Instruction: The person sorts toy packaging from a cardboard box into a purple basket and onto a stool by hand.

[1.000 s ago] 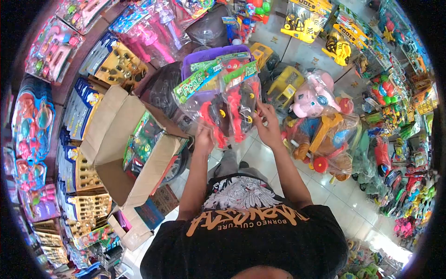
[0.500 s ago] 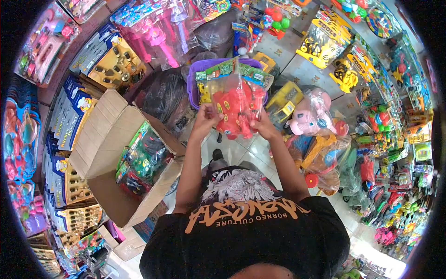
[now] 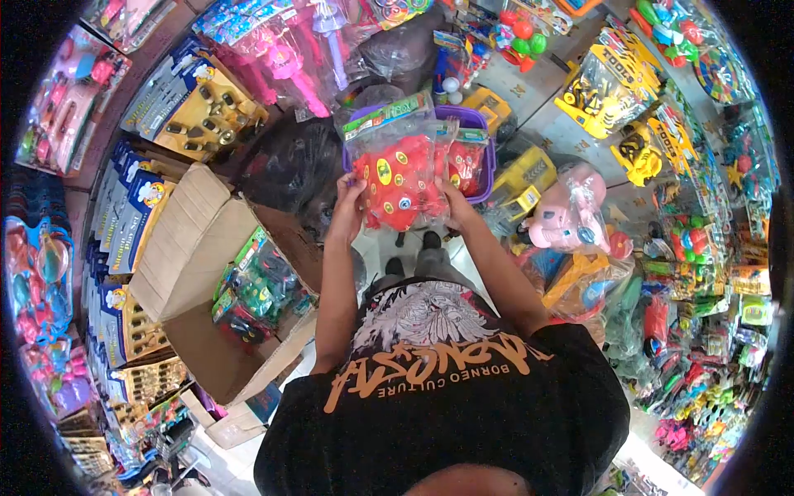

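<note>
A clear plastic packet of red toy pieces with yellow oval spots [image 3: 397, 186] is held up in front of me, its printed green header card [image 3: 387, 117] at the top. My left hand [image 3: 349, 197] grips the packet's left edge, thumb in front. At the right edge my right hand [image 3: 453, 203] closes on the plastic, partly hidden behind the packet. Beyond it stands a purple basket [image 3: 490, 157], mostly covered by the packet in this view. Another red spotted packet [image 3: 467, 165] shows at the basket's right side.
To the left, an open cardboard box [image 3: 186, 248] contains packets of green and red toys [image 3: 260, 289]. Kitchen play sets [image 3: 198, 112] line the left side. A yellow toy truck [image 3: 529, 183] and a bagged pink toy [image 3: 571, 211] lie to the right, near hanging tool sets [image 3: 616, 78].
The red packet has shifted slightly left and turned, so its spotted front faces me more flatly. The second red packet now shows separately in the basket. The whole view has shifted a little.
</note>
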Demonstrator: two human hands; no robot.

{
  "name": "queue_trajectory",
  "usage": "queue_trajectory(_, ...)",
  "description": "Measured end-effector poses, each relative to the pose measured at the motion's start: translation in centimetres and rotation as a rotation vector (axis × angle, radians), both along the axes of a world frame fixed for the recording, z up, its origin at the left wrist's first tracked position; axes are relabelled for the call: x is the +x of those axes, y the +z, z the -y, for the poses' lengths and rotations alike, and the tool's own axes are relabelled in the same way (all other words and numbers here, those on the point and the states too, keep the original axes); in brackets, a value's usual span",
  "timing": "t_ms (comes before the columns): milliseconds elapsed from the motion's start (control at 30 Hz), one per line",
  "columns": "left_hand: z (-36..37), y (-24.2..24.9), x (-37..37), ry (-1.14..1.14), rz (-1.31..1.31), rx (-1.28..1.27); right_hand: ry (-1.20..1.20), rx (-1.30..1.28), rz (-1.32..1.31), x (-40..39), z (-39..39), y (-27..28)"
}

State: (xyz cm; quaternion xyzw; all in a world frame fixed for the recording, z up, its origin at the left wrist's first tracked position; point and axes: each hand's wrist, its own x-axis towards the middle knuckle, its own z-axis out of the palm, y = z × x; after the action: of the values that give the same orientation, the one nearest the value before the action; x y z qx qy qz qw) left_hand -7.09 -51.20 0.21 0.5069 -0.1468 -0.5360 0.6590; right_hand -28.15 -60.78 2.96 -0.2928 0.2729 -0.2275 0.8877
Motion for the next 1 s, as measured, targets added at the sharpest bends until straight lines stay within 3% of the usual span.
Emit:
queue_trajectory(67, 0.9, 0.2, 0.2, 0.017, -0.013, 0.068, -0.021, -0.015, 0.061, 1.0, 0.8, 0.2)
queue_trajectory(133, 1.9, -0.3, 0.7, -0.041, -0.141, -0.027, 0.061, -0.096, 0.081, 1.4, 2.4, 0.3)
queue_trajectory(200, 3.0, -0.5, 1.2, -0.058, -0.201, -0.01, 0.071, -0.214, -0.127, 2.1, 4.3, -0.9)
queue_trajectory(233, 3.5, -0.5, 1.3, -0.057, -0.194, -0.009, 0.0, -0.199, -0.088, 2.3, 4.4, 0.0)
queue_trajectory(333, 4.4, -0.3, 1.3, 0.01, 0.062, -0.046, 0.083, -0.422, -0.28, 2.6, 7.4, -3.9)
queue_trajectory(433, 5.0, 0.7, 0.9, 0.022, 0.2, -0.006, 0.197, -0.292, -0.355, 1.6, 8.5, -0.7)
queue_trajectory(567, 5.4, -2.0, 2.5, -0.061, 0.382, 0.09, 0.158, -0.266, -0.265, 3.2, 9.4, -6.0)
queue_trajectory(633, 5.9, -0.9, 1.3, -0.047, 0.466, 0.051, 0.123, -0.67, -0.449, 4.5, 9.8, -11.5)
queue_trajectory(767, 6.2, -1.1, 0.8, -0.012, 0.556, 0.07, 0.231, -0.718, -0.529, 4.7, 9.3, -13.0)
queue_trajectory(833, 6.1, -1.9, 1.6, -0.226, 0.627, 0.197, 0.295, -0.682, -0.564, 4.2, 9.2, -9.7)
queue_trajectory(867, 6.0, -3.1, 1.9, -0.217, 0.625, 0.203, 0.342, -0.645, -0.604, 4.0, 9.1, -8.4)
queue_trajectory(933, 6.0, -5.3, 2.5, -0.156, 0.792, 0.6, 0.307, -0.649, -0.537, 4.1, 8.8, -8.5)
queue_trajectory(1000, 5.8, -5.8, 2.5, -0.16, 0.814, 0.614, 0.27, -0.649, -0.474, 4.2, 8.5, -8.7)
